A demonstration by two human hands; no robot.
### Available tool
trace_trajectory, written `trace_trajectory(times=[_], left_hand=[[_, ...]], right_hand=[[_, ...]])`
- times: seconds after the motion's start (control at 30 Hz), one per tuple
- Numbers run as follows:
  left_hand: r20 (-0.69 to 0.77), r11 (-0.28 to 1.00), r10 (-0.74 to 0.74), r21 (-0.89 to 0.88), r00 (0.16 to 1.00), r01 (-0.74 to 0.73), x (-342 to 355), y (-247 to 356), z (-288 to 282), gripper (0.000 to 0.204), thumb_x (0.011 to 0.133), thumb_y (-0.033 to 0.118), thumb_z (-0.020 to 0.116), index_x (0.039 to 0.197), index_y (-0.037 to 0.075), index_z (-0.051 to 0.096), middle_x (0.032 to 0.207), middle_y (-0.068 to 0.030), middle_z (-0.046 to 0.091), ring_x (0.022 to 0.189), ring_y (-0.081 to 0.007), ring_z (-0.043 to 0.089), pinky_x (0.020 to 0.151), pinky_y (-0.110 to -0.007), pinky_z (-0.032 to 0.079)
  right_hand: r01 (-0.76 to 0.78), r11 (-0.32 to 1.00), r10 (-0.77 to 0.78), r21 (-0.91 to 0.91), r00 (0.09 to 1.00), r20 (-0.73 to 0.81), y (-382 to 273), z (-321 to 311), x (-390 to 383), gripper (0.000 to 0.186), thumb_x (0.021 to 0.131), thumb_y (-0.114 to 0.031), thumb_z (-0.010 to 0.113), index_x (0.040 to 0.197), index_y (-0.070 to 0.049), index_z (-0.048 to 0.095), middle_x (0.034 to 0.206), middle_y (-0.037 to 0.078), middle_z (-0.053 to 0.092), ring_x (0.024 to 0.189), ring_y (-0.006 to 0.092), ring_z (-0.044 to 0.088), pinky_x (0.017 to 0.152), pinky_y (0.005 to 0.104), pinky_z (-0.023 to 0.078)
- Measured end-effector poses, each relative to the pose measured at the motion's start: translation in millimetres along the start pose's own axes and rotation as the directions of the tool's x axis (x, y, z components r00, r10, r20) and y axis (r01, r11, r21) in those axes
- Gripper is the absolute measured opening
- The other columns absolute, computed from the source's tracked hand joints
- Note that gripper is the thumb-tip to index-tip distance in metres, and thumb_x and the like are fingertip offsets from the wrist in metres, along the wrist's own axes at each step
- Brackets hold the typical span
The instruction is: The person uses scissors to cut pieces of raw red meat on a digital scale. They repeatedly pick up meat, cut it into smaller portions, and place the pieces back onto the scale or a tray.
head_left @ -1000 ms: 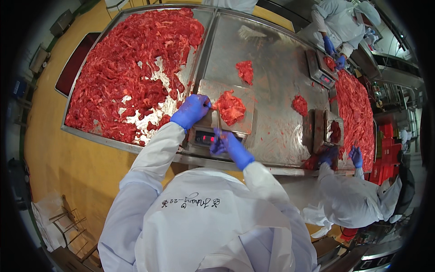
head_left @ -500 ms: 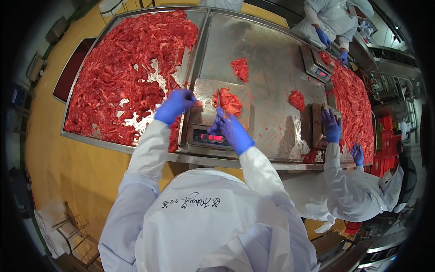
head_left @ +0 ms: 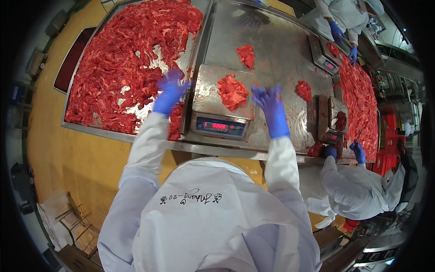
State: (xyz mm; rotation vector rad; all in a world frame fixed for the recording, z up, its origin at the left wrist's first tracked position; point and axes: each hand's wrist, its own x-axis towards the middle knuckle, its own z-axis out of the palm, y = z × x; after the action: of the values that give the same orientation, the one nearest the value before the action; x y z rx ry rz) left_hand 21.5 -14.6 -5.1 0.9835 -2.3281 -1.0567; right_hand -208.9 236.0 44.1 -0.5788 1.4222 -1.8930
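Note:
A clump of raw red meat (head_left: 232, 92) lies on the steel platform of a bench scale (head_left: 206, 106), whose red display is lit. To the right of the scale, my right hand (head_left: 273, 109), in a blue glove, is held above the steel table with its fingers apart and nothing visible in them. My left hand (head_left: 170, 93), also blue-gloved and slightly blurred, is over the right edge of the big meat pile (head_left: 122, 68). Its fingers look spread, and I see nothing in them.
Two smaller meat clumps, one behind the scale (head_left: 246, 56) and one to the right (head_left: 303, 90), lie on the steel table (head_left: 272, 41). Further right are two more scales, a long meat heap (head_left: 358, 104) and a co-worker (head_left: 358, 181). Another person stands at the far right.
My right hand has moved right, off the meat on the scale, and its fingers have spread; the thin metal tool there is no longer visible. My left hand has shifted slightly left and up.

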Motion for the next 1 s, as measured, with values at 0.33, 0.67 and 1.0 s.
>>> trace_trajectory(times=[0.33, 0.67, 1.0], left_hand=[[0.397, 0.766, 0.084, 0.561, 0.914, -0.314, 18, 56, 4, 0.106, 0.077, 0.064, 0.063, 0.148, -0.001, 0.019, 0.154, -0.0268, 0.013, 0.144, -0.0438, 0.007, 0.110, -0.064, 0.010], [0.687, 0.674, 0.504, 0.067, 0.524, -0.736, -18, 151, 153, 0.076, 0.085, 0.041, 0.062, 0.146, 0.007, 0.031, 0.152, -0.0239, 0.021, 0.143, -0.0415, 0.014, 0.113, -0.060, 0.009], [-0.016, 0.884, 0.158, 0.447, 0.987, -0.134, 1, -13, -24, 0.054, 0.088, 0.036, 0.060, 0.132, 0.007, 0.050, 0.137, -0.0206, 0.045, 0.130, -0.0382, 0.038, 0.104, -0.049, 0.032]], right_hand=[[0.056, 0.937, 0.013, -0.344, 0.981, 0.194, -2, 0, 0, 0.037, 0.099, -0.026, 0.039, 0.122, -0.002, 0.056, 0.122, 0.009, 0.056, 0.111, 0.0204, 0.054, 0.102, 0.0327, 0.037], [0.194, 0.626, 0.330, 0.756, 0.812, -0.481, 95, -57, -28, 0.054, 0.097, -0.053, 0.039, 0.132, -0.013, 0.049, 0.137, 0.010, 0.051, 0.130, 0.0316, 0.044, 0.110, 0.0562, 0.025], [0.019, 0.723, 0.044, 0.691, 0.996, -0.073, -56, 20, 75, 0.076, 0.093, -0.059, 0.044, 0.151, -0.014, 0.021, 0.159, 0.009, 0.007, 0.146, 0.0311, 0.007, 0.116, 0.0483, 0.012]])
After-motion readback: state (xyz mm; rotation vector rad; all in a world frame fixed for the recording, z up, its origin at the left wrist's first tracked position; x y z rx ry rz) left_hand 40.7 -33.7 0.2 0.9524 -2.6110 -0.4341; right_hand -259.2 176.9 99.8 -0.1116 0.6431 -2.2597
